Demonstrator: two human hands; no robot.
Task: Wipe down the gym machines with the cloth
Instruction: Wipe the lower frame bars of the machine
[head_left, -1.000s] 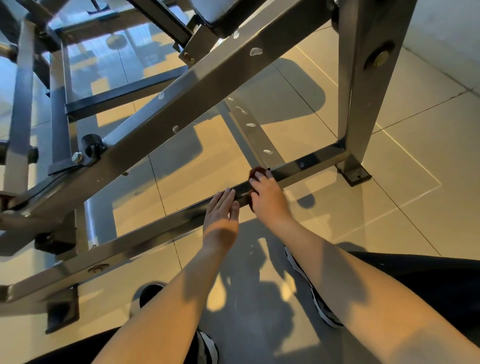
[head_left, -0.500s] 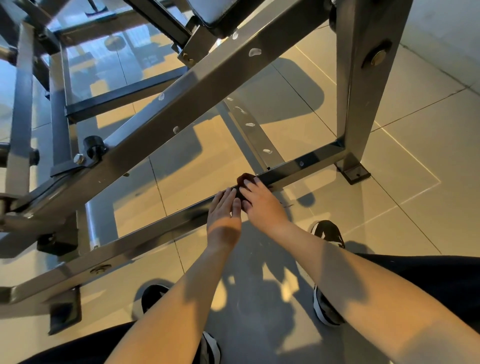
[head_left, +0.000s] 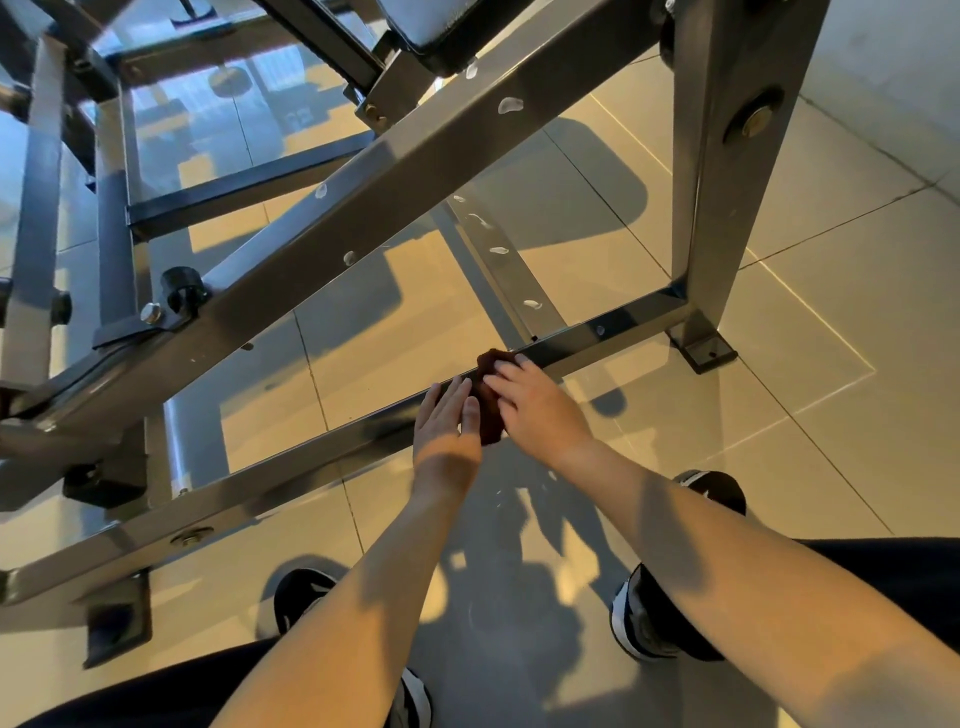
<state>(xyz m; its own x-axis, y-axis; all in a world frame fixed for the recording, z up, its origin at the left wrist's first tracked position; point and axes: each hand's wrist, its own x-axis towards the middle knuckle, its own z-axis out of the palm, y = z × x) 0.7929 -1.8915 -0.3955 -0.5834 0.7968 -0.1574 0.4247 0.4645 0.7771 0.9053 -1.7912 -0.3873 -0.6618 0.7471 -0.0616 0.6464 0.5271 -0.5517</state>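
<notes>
Head view, looking down at the machine base.

- Cloth (head_left: 491, 402): one, dark red, bunched. It lies draped over the low base rail (head_left: 613, 332), just right of frame centre, with its lower edge hanging on the near side of the rail.
- Right hand (head_left: 537, 408): fingers nearly straight and spread a little, laid on top of the cloth and pressing it to the rail. The thumb is hidden, so I cannot tell if it curls under.
- Left hand (head_left: 447, 423): at 9 o'clock of the cloth and just beside it. Four fingers are straight and together, flat on the rail, with the thumb along the cloth's edge. It holds nothing.
- Frame members near the hands: one base rail running from 8 o'clock to 3 o'clock; one diagonal beam (head_left: 415, 171) crossing above it; one upright post (head_left: 727, 182) at 2 o'clock, joined to the rail's far end; one foot plate (head_left: 704, 353) at the post's base.
- White smears: at least four on the diagonal beam, four on the flat strip (head_left: 514, 275) at 12 o'clock of the cloth, and one on the rail.
- Shoes: two, dark with white, on the tiled floor (head_left: 857, 415). The left shoe (head_left: 304, 597) is at 7 o'clock and the right shoe (head_left: 654, 618) at 5 o'clock.
</notes>
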